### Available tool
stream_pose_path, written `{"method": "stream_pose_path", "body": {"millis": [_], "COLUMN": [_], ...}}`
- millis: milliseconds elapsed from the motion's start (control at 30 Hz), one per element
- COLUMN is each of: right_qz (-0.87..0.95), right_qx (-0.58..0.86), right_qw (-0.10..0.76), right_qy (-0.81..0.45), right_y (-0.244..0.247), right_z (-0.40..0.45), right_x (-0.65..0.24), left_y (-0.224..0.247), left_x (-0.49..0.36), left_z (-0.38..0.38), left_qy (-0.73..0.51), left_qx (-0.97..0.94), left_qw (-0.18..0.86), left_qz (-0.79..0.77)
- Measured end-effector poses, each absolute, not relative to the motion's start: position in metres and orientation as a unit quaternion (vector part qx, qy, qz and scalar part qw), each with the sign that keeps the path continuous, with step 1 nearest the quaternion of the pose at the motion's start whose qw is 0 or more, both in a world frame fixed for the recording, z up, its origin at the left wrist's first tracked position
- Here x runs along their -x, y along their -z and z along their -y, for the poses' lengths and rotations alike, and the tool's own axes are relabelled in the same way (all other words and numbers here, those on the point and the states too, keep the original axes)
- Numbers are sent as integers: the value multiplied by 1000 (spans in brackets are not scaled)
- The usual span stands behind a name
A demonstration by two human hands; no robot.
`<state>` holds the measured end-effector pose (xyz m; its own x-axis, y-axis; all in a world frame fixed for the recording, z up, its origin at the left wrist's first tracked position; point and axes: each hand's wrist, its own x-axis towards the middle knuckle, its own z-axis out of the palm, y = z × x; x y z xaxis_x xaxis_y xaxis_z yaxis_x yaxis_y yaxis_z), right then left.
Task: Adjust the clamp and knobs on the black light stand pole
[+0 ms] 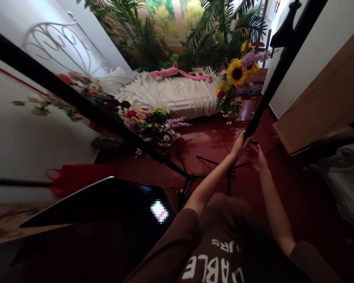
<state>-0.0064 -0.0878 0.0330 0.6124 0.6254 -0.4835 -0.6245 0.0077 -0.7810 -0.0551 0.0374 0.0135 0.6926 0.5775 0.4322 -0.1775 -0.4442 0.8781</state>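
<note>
A black light-stand pole (265, 92) runs up to the upper right, slanting across the view. My left hand (239, 147) is wrapped round it, low down. Just right of that, my right hand (257, 158) is beside a small black knob (254, 143) on the stand. Its fingers are loosely bent and apart, and whether they touch the knob is unclear. Below my hands, the stand's thin black legs (229, 182) spread over the floor. A dark lantern-shaped fitting (286, 29) shows beside the upper pole.
A second black pole (76, 98) crosses the left side. Ahead lies a draped white bed (171, 94) with a pink plush toy (179, 73), flowers (156, 124) and sunflowers (236, 72). A dark panel (112, 200) stands at lower left, a wooden board (321, 94) at right.
</note>
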Motion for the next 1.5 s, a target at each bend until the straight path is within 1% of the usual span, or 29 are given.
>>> {"method": "stream_pose_path", "body": {"millis": [133,333,433,533,633,767,967,1100,1167,1267,1500], "right_qz": [15,21,63,152,256,348,421,450,455,446,363], "right_qx": [592,606,610,612,622,667,714,721,717,710,736], "right_qw": [696,691,685,688,679,631,560,519,518,538,570], "right_qy": [-405,-394,-393,-358,-294,-192,2,91,101,84,30], "right_y": [-49,-53,-51,-46,-41,-39,-38,-41,-44,-50,-70], "right_z": [82,77,81,85,89,93,94,93,93,90,58], "right_x": [-6,-13,-20,-28,-35,-39,-33,-26,-21,-12,1], "left_y": [-9,-6,-8,-8,-7,-6,-6,-4,-3,-2,-2], "left_x": [46,45,46,46,45,43,43,41,40,40,41], "left_z": [-33,-31,-30,-30,-29,-29,-28,-28,-29,-29,-30], "left_qy": [-368,-411,-408,-403,-405,-403,-396,-402,-402,-402,-400], "left_qx": [-777,-772,-774,-771,-768,-769,-768,-767,-766,-764,-755], "left_qw": [477,457,455,462,465,462,466,465,465,471,494], "left_qz": [-182,-165,-163,-169,-174,-180,-190,-188,-187,-181,-161]}}
